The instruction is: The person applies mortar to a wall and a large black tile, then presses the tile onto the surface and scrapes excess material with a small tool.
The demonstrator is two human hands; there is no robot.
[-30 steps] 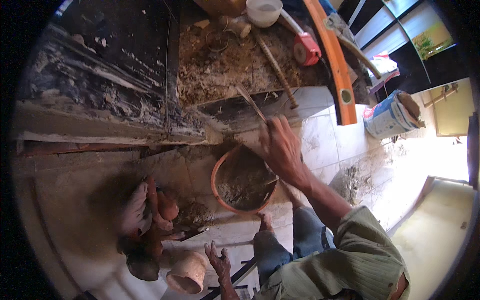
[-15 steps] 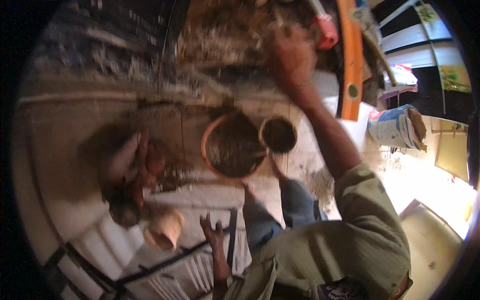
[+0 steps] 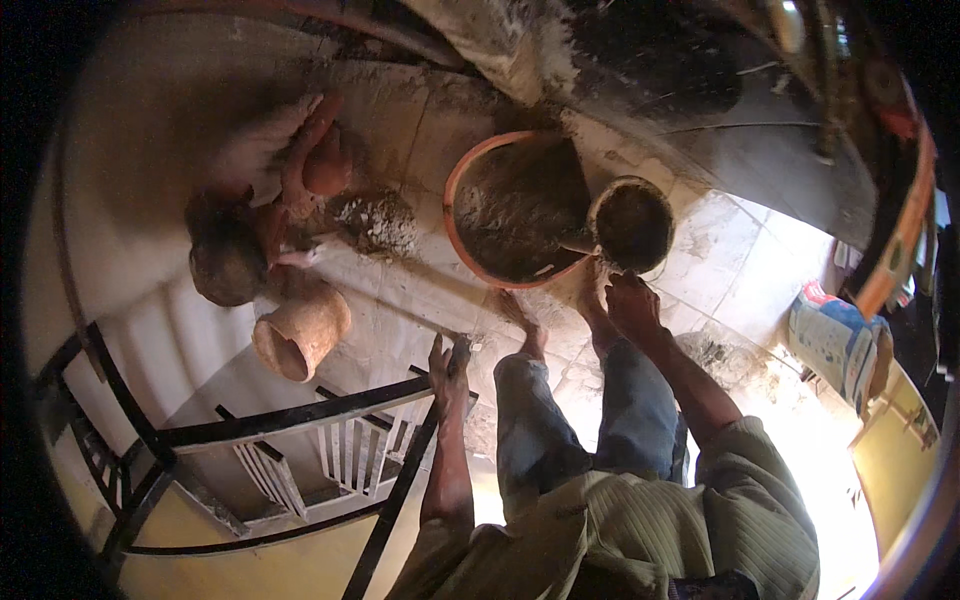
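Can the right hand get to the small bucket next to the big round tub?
Probably yes: the right hand looks close to the near side of the small bucket, and nothing seems to block the way between them.

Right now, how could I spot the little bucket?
On the tiled floor, find the wide orange-rimmed tub before the person's feet. The little bucket is just right of it, nearest the right hand: smaller, with a pale rim.

- basin (image 3: pixel 451 200), 12 o'clock: orange rim, grey-brown mix (image 3: pixel 515 205)
- pail (image 3: pixel 628 180), 2 o'clock: pale rim, dark fill (image 3: pixel 637 225)
- tub (image 3: pixel 828 335), 3 o'clock: white, blue, red
- shirt (image 3: pixel 640 520), 5 o'clock: olive, fine stripes
- jeans (image 3: pixel 640 410): blue-grey
- pot (image 3: pixel 315 320), 9 o'clock: tan
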